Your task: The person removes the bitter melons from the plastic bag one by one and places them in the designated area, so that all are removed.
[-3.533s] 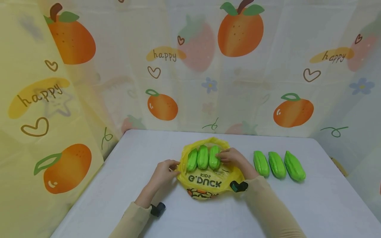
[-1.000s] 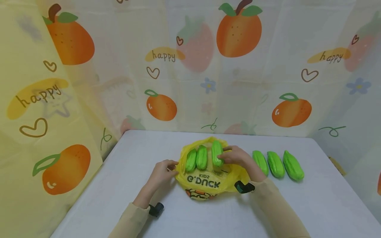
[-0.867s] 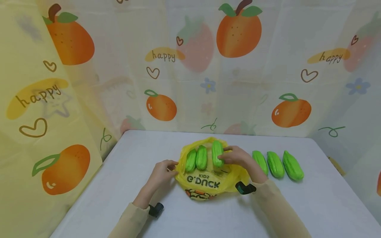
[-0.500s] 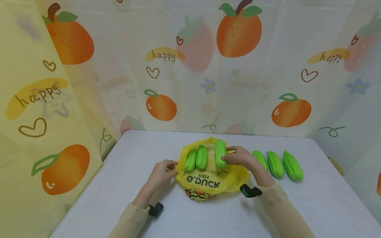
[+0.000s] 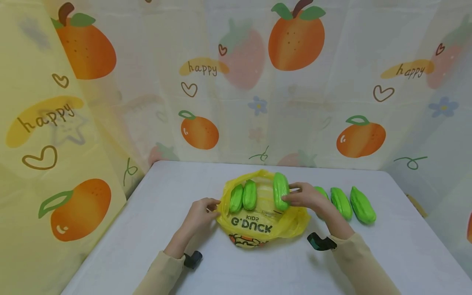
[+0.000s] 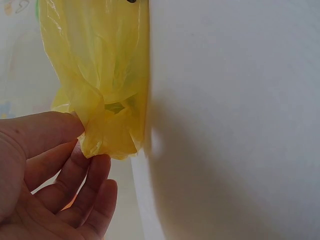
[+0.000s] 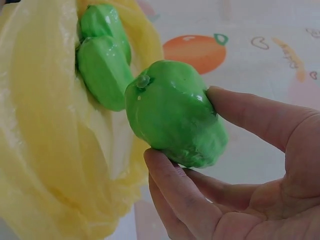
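A yellow plastic bag [image 5: 258,235] printed with upside-down lettering lies with its mouth spread on the table. My left hand [image 5: 200,213] pinches its left rim; thumb and fingertips meet the bunched plastic [image 6: 107,130] in the left wrist view. Between the thumb and fingers of my right hand [image 5: 304,196] is a glossy green, ridged toy vegetable [image 5: 280,188], cucumber-like, with a stem nub visible in the right wrist view. It is held over the bag's right side. Two similar green toy vegetables [image 5: 249,196] lie side by side in the bag.
Right of the bag, three more green vegetables [image 5: 341,204] lie in a row on the white table [image 5: 236,270]; my right hand and forearm partly cover the nearest. A fruit-printed curtain [image 5: 236,123] hangs behind and to the left. Each wrist wears a black camera.
My right hand has lifted the rightmost vegetable from beside the other two and moved it to the right, toward the bag's right rim. The left hand stays at the left rim.
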Available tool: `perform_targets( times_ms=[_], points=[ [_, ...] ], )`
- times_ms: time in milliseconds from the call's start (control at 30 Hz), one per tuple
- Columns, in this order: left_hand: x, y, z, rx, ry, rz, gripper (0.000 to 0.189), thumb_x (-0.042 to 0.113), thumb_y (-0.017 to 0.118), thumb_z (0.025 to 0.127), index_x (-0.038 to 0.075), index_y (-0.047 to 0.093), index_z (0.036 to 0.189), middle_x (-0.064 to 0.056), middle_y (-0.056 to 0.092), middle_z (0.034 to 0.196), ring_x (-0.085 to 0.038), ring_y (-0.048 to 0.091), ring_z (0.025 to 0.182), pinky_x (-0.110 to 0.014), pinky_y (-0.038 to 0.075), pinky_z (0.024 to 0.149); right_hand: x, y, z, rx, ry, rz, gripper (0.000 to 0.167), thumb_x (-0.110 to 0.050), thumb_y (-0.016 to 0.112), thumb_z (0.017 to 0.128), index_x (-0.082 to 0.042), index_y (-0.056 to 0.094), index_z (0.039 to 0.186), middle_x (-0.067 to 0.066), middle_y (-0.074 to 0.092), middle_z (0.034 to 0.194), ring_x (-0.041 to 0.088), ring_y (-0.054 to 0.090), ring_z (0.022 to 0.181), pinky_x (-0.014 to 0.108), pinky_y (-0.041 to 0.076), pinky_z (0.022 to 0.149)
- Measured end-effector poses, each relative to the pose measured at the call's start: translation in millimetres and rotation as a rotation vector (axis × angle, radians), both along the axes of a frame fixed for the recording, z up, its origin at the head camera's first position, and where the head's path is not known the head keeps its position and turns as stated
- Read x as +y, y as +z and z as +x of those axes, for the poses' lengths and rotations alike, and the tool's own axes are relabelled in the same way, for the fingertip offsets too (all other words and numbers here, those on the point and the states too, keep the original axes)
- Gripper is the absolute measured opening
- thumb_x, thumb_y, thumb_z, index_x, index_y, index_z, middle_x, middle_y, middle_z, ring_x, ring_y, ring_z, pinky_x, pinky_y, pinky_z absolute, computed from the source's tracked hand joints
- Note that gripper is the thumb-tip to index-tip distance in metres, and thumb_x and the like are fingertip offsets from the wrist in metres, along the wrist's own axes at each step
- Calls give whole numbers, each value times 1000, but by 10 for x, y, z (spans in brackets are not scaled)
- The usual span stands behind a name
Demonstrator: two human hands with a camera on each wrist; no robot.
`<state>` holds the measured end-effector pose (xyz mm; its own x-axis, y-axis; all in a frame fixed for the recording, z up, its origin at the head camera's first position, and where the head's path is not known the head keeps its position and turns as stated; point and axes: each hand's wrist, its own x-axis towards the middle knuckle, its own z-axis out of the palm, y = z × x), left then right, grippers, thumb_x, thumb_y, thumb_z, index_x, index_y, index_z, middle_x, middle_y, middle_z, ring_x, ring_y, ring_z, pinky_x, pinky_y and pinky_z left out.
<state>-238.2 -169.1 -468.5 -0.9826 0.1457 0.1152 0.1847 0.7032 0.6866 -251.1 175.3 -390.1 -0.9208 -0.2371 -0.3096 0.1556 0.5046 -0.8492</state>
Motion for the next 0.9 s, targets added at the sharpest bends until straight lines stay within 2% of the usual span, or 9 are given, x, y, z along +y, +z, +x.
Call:
perform_targets(
  times_ms=[233,900],
  points=[
    [-2,10,4,-5,-1,2,31,11,75,78,6,70,109,-3,68,91,-17,61,84,-33,53,73,88,35,104,22,6,62,76,-27,70,85,9,33,140,31,46,135,33,59,112,39,51,92],
    [-3,20,11,-1,5,4,31,10,75,79,6,69,109,-4,68,91,-17,62,84,-33,53,74,306,9,273,30,11,20,78,-24,73,84,15,32,138,35,47,131,27,64,103,37,54,87]
  ],
)
